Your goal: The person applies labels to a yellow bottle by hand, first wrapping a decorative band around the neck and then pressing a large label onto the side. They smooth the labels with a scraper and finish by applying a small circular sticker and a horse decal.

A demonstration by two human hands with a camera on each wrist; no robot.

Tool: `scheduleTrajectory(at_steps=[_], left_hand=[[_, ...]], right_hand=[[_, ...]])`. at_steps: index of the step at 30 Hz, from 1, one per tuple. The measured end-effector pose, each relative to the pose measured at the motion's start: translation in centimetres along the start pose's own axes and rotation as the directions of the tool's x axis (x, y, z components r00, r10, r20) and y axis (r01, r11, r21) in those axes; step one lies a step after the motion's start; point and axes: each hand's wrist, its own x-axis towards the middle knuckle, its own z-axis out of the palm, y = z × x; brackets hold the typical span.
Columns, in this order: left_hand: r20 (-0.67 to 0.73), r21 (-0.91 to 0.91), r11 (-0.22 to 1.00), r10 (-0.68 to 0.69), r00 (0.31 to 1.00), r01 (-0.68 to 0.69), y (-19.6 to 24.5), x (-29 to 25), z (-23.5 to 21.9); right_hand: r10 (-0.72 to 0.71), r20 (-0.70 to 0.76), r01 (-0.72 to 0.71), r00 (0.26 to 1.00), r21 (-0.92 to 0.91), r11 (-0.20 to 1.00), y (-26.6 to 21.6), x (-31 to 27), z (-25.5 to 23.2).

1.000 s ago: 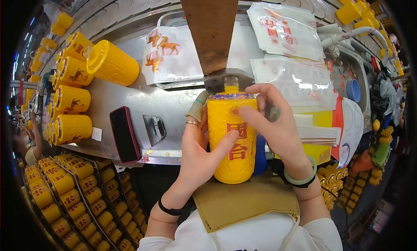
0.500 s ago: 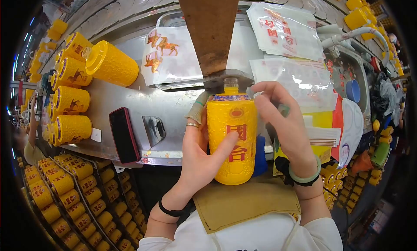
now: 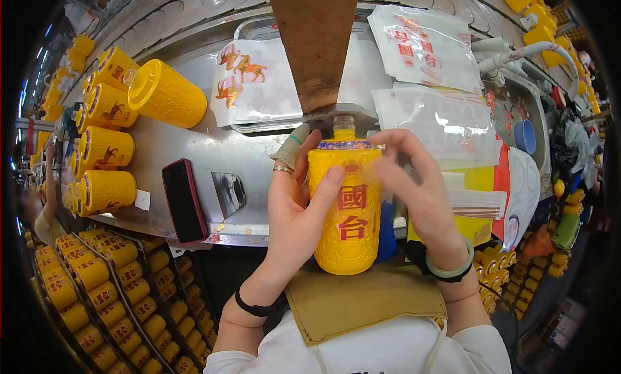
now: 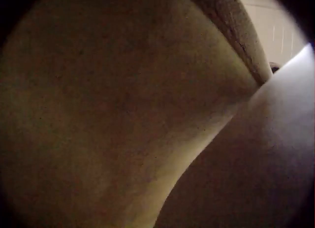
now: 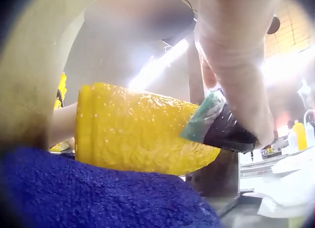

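Observation:
In the head view a yellow embossed bottle [image 3: 349, 209] with red characters and a clear glass neck leans over the bench edge, neck away from me. My left hand [image 3: 293, 222] holds its left side, thumb on the front near the upper red mark and fingers round the side; one finger wears a cloth cover. My right hand [image 3: 420, 189] is at the upper right shoulder, fingers bent and thumb blurred. The right wrist view shows a dark and green wrap [image 5: 221, 124] on a right finger against the bottle. The left wrist view is mostly skin.
Beneath the bottle lies a blue towel [image 5: 98, 198]. A brown post [image 3: 314, 44] rises just past the neck. Left are yellow bottles [image 3: 107, 147] and a phone [image 3: 185, 199]; decal sheets [image 3: 427, 47] lie right, near a sink [image 3: 540, 115]. Racks of bottles [image 3: 116, 296] stand lower left.
My left thumb has slid up the bottle, uncovering the red characters, and the covered finger has lifted. My right hand moved off the front to the right, then came back close to the bottle.

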Motion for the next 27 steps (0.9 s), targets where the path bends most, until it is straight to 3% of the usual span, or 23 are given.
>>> scheduleTrajectory(at_steps=[1,3,5,7,8,9,11,15,17,19,22,23,25,26,27], left_hand=[[-0.001,-0.001,1.000,0.000,1.000,0.000,0.0,0.0,0.0],[-0.024,-0.044,0.999,-0.004,1.000,0.003,0.0,-0.1,0.0],[0.014,0.022,0.999,0.023,1.000,-0.024,0.0,-0.2,-0.2],[0.052,0.086,0.995,0.050,0.997,-0.055,0.0,-0.4,-0.2],[0.054,0.121,0.989,0.084,0.995,-0.090,0.2,-0.4,0.1],[0.057,0.155,0.980,0.117,0.991,-0.125,0.2,-0.5,0.3],[0.041,0.151,0.982,0.107,0.993,-0.113,-0.1,-0.7,0.6],[0.050,0.212,0.972,0.091,0.995,-0.099,0.0,-0.8,0.6],[0.027,0.175,0.984,0.022,0.999,-0.026,0.5,-1.1,0.9],[0.008,0.138,0.989,-0.048,0.999,0.046,0.3,-1.2,0.8],[0.029,0.197,0.977,0.072,0.997,-0.076,-0.8,-1.0,0.3],[0.042,0.220,0.970,0.099,0.994,-0.106,-0.8,-0.9,0.3],[0.063,0.242,0.961,0.123,0.990,-0.135,-0.5,-0.9,0.3],[0.053,0.177,0.979,0.094,0.994,-0.102,-0.2,-1.0,0.4],[0.043,0.110,0.991,0.066,0.997,-0.071,0.0,-1.0,0.4]], right_hand=[[0.000,0.001,0.000,1.000,-0.001,1.000,-0.5,0.0,-0.3],[0.045,-0.068,-0.026,0.997,0.267,0.963,-1.5,-0.2,-1.1],[0.023,-0.071,-0.010,0.997,0.179,0.984,-1.5,0.0,-1.8],[-0.204,-0.100,0.209,0.974,0.046,0.977,-2.4,0.9,-2.0],[-0.205,-0.100,0.210,0.974,0.045,0.977,-3.2,1.2,-2.2],[-0.355,-0.037,0.345,0.934,-0.168,0.924,-4.2,1.6,-2.4],[-0.574,0.176,0.571,0.799,-0.521,0.635,-5.9,2.0,-2.7],[-0.601,0.294,0.656,0.744,-0.495,0.570,-7.2,2.5,-0.8],[-0.521,0.496,0.720,0.694,-0.477,0.504,-7.2,2.7,-0.3],[-0.536,0.507,0.737,0.675,-0.498,0.457,-6.6,3.3,0.1],[-0.654,0.456,0.728,0.604,-0.650,0.219,-7.0,4.4,-0.1],[-0.655,0.454,0.727,0.605,-0.650,0.220,-6.9,4.1,0.0],[-0.600,0.463,0.748,0.652,-0.521,0.412,-6.0,3.5,0.0],[-0.600,0.456,0.743,0.657,-0.527,0.413,-5.8,3.6,-0.3],[-0.632,0.340,0.688,0.697,-0.566,0.455,-5.5,4.0,-0.9]])
